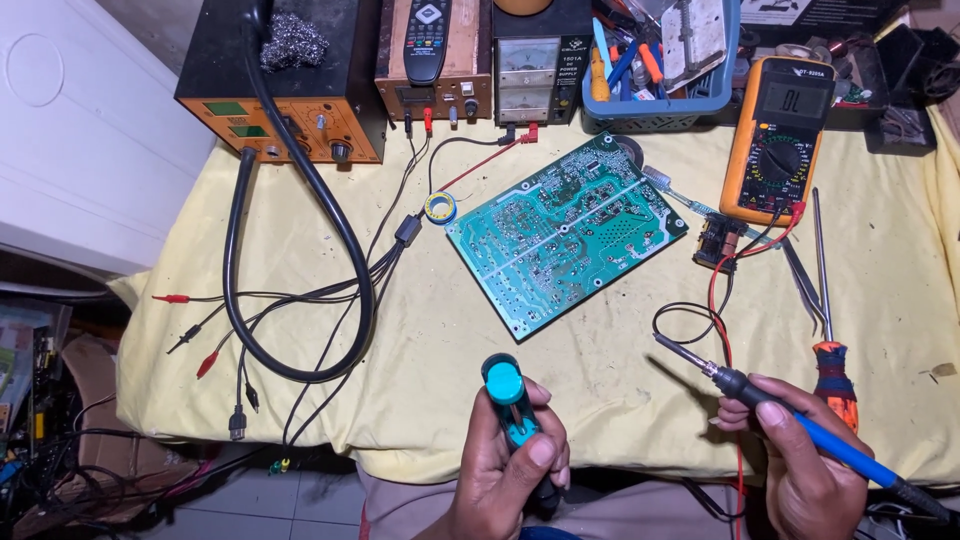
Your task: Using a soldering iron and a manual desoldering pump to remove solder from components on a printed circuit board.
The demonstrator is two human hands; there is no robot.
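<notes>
Both tools are in hand but neither touches the board, so no joint is being worked at this moment. Nearest, the left hand [510, 465] is closed around a teal desoldering pump [510, 400], held upright. The right hand [800, 460] grips a blue-handled soldering iron [745, 388] like a pen, tip raised towards the left. Further off, the green circuit board [565, 230] lies solder side up on the yellow-covered tabletop [450, 380], well apart from both hands. Beyond it stands an orange multimeter [780, 135].

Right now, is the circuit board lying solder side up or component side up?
Solder side up. The circuit board lies flat on the yellow cloth, showing green traces and solder joints; no component bodies stand on its visible face.
</notes>
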